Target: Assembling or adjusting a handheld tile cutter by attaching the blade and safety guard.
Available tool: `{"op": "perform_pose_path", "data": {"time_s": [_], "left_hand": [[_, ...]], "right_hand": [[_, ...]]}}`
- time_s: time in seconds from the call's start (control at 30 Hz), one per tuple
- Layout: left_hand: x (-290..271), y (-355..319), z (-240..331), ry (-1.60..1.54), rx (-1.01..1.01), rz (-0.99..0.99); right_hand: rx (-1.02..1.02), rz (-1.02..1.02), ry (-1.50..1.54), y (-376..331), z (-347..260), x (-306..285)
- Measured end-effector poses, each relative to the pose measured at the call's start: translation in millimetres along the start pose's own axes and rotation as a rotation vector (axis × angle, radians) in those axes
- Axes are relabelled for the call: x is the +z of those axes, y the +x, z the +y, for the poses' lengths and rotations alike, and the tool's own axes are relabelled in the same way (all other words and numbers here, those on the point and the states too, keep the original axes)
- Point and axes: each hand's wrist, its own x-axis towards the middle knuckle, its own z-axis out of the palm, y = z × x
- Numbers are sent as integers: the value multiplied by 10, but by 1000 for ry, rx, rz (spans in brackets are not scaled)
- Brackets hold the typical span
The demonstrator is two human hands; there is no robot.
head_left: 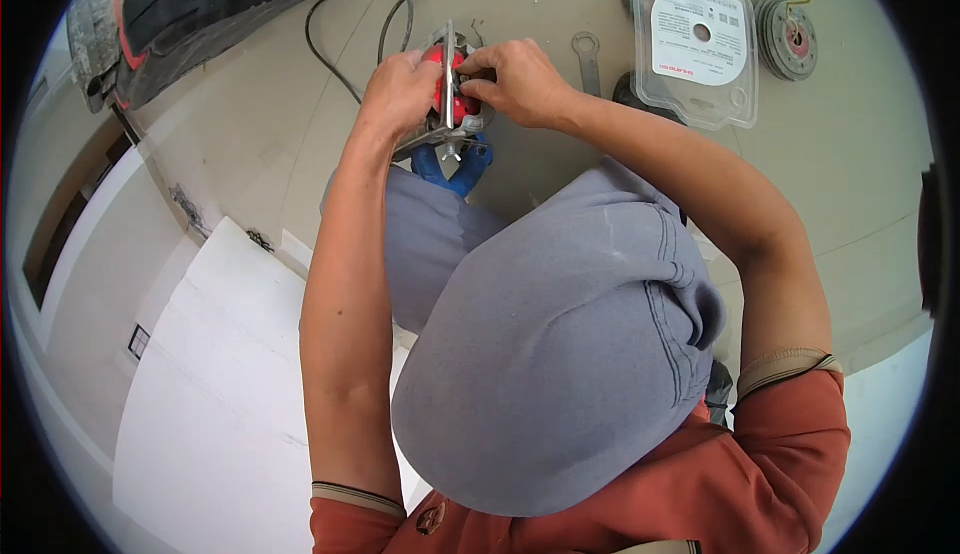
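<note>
A red power cutter [452, 94] with a grey metal base plate stands on the floor just beyond my bent knees. My left hand [398, 92] grips its left side. My right hand [515, 79] pinches a part at its upper right side with thumb and fingers. The tool's black cord [340, 14] loops away toward the top. A blue object [462, 166] shows just under the tool.
A flat metal wrench [587, 59] lies right of my hands. A clear plastic case with a white-labelled disc [697, 44] and a stack of grinding discs [788, 38] lie at top right. A dark bag [210, 4] sits top left. White boards [220, 374] lie at left.
</note>
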Motion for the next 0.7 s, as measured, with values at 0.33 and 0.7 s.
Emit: {"op": "perform_pose_path", "data": {"time_s": [0.33,0.7], "left_hand": [[234,-331,188,282,328,476],[272,-361,348,403,143,273]], "right_hand": [[-140,119,2,36,190,123],[-77,80,83,25,194,134]]}}
